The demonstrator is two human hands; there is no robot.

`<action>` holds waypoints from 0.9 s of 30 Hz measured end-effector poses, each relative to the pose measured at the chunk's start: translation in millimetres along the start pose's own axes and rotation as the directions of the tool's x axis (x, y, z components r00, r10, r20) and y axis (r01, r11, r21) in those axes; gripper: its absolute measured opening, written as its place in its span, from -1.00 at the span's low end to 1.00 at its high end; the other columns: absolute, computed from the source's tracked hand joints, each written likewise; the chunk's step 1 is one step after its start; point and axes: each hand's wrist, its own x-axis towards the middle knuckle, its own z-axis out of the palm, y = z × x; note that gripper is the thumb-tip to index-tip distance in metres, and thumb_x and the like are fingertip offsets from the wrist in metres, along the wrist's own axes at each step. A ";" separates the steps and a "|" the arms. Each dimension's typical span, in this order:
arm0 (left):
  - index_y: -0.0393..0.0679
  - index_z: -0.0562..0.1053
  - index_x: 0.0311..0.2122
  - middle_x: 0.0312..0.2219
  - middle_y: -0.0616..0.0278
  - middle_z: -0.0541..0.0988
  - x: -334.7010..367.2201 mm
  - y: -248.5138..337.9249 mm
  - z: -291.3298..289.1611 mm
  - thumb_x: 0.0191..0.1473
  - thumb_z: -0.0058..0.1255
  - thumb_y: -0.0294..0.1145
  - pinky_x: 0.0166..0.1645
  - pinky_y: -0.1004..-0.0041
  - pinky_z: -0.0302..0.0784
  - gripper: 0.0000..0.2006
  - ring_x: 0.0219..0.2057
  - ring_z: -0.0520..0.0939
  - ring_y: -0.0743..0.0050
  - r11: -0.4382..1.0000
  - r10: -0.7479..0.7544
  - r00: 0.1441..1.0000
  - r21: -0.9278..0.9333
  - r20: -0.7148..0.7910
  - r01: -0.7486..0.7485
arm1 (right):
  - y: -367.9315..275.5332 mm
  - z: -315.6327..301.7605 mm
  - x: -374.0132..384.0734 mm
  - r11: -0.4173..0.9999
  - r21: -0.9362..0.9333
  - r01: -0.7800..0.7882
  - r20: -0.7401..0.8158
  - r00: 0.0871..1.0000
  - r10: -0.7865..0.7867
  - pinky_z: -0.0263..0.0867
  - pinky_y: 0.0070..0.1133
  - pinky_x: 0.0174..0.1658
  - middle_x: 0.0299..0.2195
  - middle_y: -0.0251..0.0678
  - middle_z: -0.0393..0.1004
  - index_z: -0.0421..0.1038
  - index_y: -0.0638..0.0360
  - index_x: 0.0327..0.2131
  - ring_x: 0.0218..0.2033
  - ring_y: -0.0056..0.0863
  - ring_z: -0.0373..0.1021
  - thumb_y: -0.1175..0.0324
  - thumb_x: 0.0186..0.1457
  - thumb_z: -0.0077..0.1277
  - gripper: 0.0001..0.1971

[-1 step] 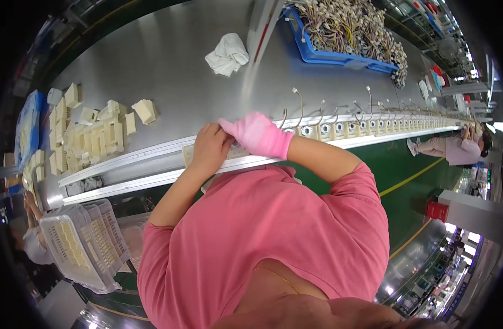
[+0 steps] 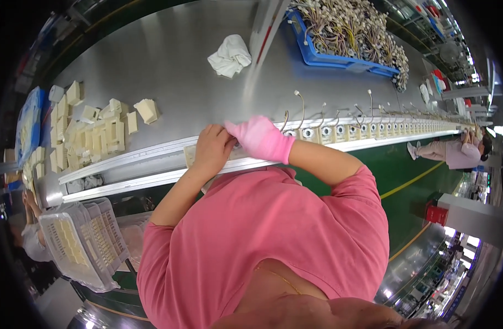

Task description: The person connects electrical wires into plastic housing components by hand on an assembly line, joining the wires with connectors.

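My bare left hand (image 2: pixel 212 147) and my right hand (image 2: pixel 256 137), in a pink glove, meet over the metal rail track (image 2: pixel 144 156) in front of me. The fingers of both are bent and closed together at the tips. What lies between them is covered by the hands. A cream plastic housing (image 2: pixel 190 156) sticks out in the track beside my left hand. Right of my gloved hand, a row of cream housings with round dark-centred parts (image 2: pixel 326 131) sits in the track, with thin cables (image 2: pixel 302 107) standing up from them.
Loose cream housings (image 2: pixel 104 134) lie in a heap at left, near a blue bin (image 2: pixel 29 126). A crumpled white cloth (image 2: pixel 230 56) rests behind the track. A blue tray (image 2: pixel 339 61) piled with cables stands beyond a metal post (image 2: pixel 267 33). White baskets (image 2: pixel 84 241) stand lower left; co-workers (image 2: pixel 464 149) sit farther off.
The whole view has shifted very slightly. My two hands stay together at the same place on the track.
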 end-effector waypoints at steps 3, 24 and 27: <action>-0.16 0.41 -0.46 -0.46 0.18 0.39 -2.8 1.7 3.6 -0.15 0.07 -0.40 -0.28 0.26 0.29 -0.88 -0.35 0.39 0.15 1.000 -0.013 0.999 0.027 -0.034 0.014 | -9.4 -1.7 -7.9 0.998 0.015 -0.065 0.043 0.997 0.064 0.29 -0.39 -0.52 -0.63 -0.21 0.42 0.24 0.24 -0.37 -0.53 -0.25 0.42 0.38 -0.10 -0.05 -0.80; -0.09 0.46 -0.50 -0.49 0.24 0.41 1.6 11.5 9.7 -0.26 0.01 -0.42 -0.22 0.33 0.22 -0.90 -0.31 0.41 0.26 0.976 -0.211 0.970 0.034 -0.119 0.216 | -16.2 5.8 6.5 0.907 -0.406 0.110 -0.015 0.992 -0.128 0.13 -0.44 -0.44 -0.64 -0.30 0.36 0.34 0.07 -0.62 -0.54 -0.34 0.33 0.37 -0.24 -0.02 -0.94; -0.09 0.46 -0.54 -0.50 0.27 0.42 0.1 14.2 12.4 -0.25 0.00 -0.41 -0.24 0.33 0.21 -0.93 -0.33 0.40 0.29 0.963 -0.264 0.958 0.032 -0.114 0.269 | 1.1 -9.9 10.9 0.972 -0.189 0.137 -0.058 0.987 -0.150 0.14 -0.43 -0.40 -0.63 -0.29 0.38 0.36 0.08 -0.62 -0.52 -0.31 0.34 0.39 -0.23 0.01 -0.95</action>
